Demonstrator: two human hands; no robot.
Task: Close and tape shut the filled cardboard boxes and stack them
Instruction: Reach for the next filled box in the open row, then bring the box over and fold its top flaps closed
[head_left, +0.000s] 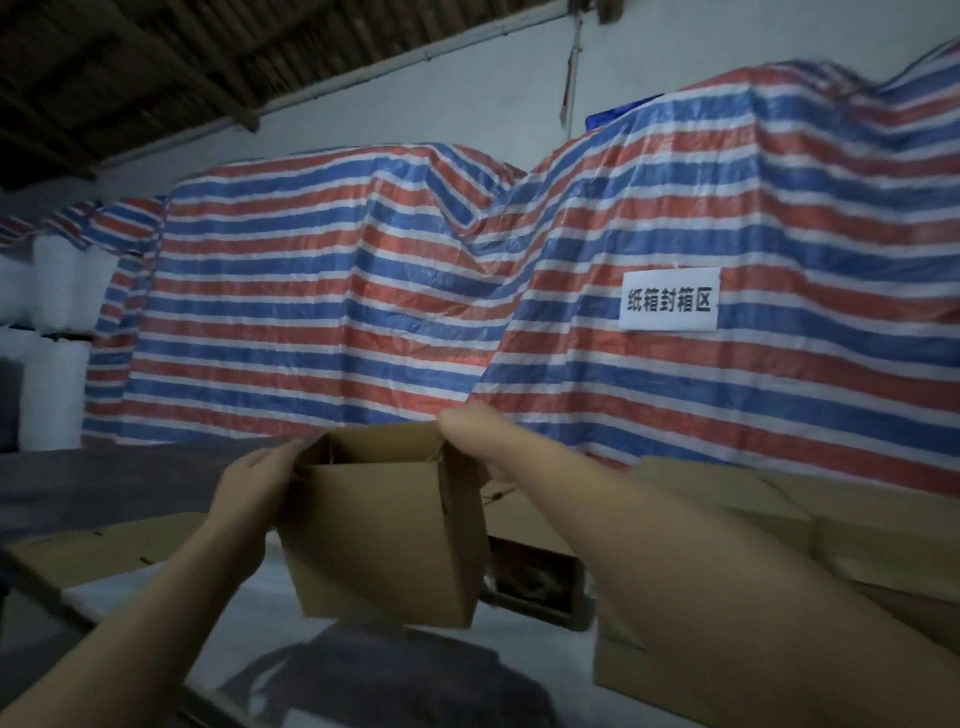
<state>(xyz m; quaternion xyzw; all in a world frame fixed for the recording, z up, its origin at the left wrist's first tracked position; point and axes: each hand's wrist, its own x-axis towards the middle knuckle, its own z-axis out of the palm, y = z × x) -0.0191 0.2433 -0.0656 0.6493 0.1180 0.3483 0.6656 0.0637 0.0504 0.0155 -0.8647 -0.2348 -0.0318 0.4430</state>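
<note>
- Cardboard box (384, 540), plain brown, is what you hold up off the white table (156, 587), roughly over its middle; only one view here, the head camera.
- Your left hand (249, 499) is clamped on the box's upper left edge, fingers wrapped onto the rim, likely to steady that side.
- Your right hand (467, 423) is pinched shut on the far right top corner, thumb and fingers together on the cardboard there; looks like you're pulling the opening square or reaching for a flap.
- Box top is open, flaps not folded over; inside is dark, can't tell what's in it. No tape on it that shows.
- Box is tilted, bottom swung toward you, so the open mouth faces away and up. Probably held that way to work the flaps.
- Judgement: closing step is just starting, taping and stacking not yet done.
- More brown boxes (831, 545) sit along the right edge of the table, near your right forearm; whether sealed, can't tell.
- Flat cardboard sheet (88, 551) lies at the left edge, just beside your left forearm.
- Dark tray-like object (540, 577) sits behind the held box toward the right; blurred, can't identify. No tape dispenser clearly visible.
- Dark cloth (395, 675) lies at the near edge, below the box.
- Striped red, white and blue tarp (363, 291) covers piles behind the table; a white paper sign (669, 300) is stuck on it at right.
</note>
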